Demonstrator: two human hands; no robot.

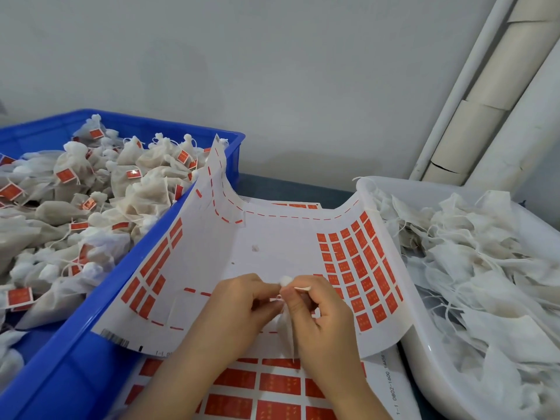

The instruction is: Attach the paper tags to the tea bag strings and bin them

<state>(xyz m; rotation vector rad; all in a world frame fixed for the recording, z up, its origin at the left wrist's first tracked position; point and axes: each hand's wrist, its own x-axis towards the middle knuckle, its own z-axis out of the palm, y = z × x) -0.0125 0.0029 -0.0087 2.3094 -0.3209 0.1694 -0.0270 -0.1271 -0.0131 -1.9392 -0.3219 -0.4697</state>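
Both hands meet over the middle of the desk: the left hand (242,301) and right hand (315,310) each pinch the gathered top of one white tea bag (286,322), which hangs between them above a curled tag sheet (272,237) with red tags left along its sides. At the desk's left edge a blue bin (100,313) holds tagged bags; at the right edge a white tray (430,371) holds untagged ones.
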